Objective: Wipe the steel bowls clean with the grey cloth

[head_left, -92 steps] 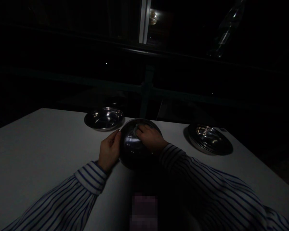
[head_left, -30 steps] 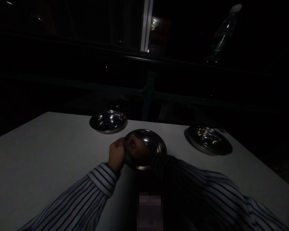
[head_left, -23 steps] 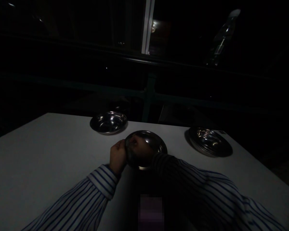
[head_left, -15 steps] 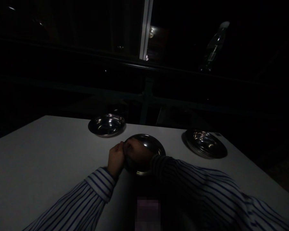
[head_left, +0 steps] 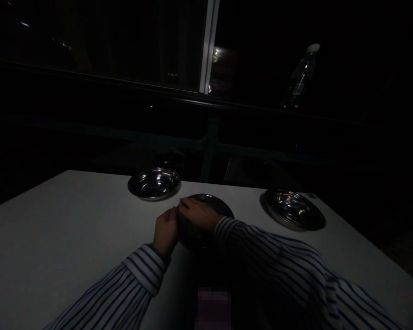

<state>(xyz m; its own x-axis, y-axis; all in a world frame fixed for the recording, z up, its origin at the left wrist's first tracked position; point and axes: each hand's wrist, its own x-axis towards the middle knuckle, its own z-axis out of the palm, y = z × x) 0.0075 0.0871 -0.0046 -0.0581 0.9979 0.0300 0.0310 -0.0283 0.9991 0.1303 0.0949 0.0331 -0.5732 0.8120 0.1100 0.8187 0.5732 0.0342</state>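
Note:
A shallow round stainless steel bowl (head_left: 196,238) is at the middle of the white table, in front of me. My left hand (head_left: 165,229) is closed on its left rim, thumb uppermost. My right hand (head_left: 198,214) reaches across the bowl, its fingers bent at the upper left rim close to my left hand. A small pale bit shows at the right fingertips, too dark to name. The forearm and hand hide much of the bowl's right side and inside.
Another steel bowl (head_left: 154,184) lies at the table's far edge, left of centre. Several nested steel bowls (head_left: 296,211) sit at the right. Behind the white table (head_left: 72,238), a plastic bottle (head_left: 301,78) stands by a dark window with a pale frame (head_left: 209,46).
My right hand has shifted slightly along the rim, its back now flatter and more in view. My left hand keeps its hold. The view has tilted up a little.

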